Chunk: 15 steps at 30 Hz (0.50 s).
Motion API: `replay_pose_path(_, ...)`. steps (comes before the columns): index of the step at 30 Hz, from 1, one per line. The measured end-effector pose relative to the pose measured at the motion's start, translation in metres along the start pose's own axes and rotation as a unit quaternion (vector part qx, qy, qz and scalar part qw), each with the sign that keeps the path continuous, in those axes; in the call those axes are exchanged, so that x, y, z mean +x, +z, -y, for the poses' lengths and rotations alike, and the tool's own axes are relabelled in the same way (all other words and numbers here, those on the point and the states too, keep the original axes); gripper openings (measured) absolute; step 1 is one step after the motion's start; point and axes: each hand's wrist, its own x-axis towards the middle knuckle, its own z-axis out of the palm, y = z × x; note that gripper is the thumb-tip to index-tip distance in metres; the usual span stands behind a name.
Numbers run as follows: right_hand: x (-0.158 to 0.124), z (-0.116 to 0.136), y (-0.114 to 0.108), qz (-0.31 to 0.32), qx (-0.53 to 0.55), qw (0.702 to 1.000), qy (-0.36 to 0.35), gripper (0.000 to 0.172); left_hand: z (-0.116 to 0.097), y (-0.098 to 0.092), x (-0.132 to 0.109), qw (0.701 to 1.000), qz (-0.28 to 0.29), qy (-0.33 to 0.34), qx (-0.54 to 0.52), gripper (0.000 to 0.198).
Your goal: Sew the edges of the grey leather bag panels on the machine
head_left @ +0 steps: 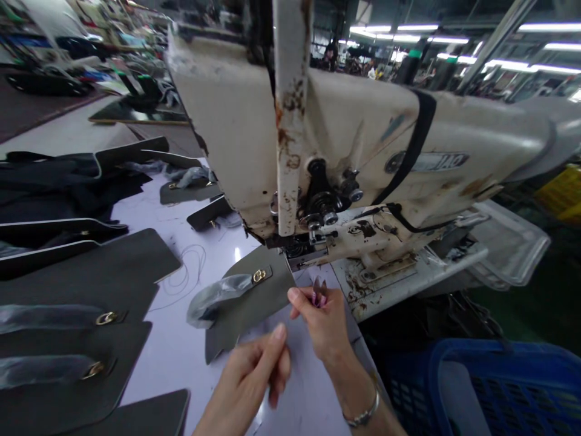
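The fingers (297, 301) of the right hand (323, 327) are pressed together, pinching small scissors (319, 290). The left hand (247, 381) curls its fingers inward, and I cannot tell whether they hold anything. At 11 o'clock from the hands, a dark leather flap (249, 309) with a gold buckle (259, 276) and a plastic wrap (213, 300) lies on the tabletop (172, 387), its tip at the foot of the sewing machine (363, 236). More flaps (77, 266) lie at 9 o'clock; a blue basket (454, 351) sits at 4 o'clock.
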Motion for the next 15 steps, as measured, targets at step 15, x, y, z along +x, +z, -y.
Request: replay_pose_path(15, 0.002, -0.013, 0.008, 0.009, 0.167, 0.985, 0.040, 0.046, -0.057, -0.073, 0.082, 0.843, -0.131, 0.242, 0.463, 0.065)
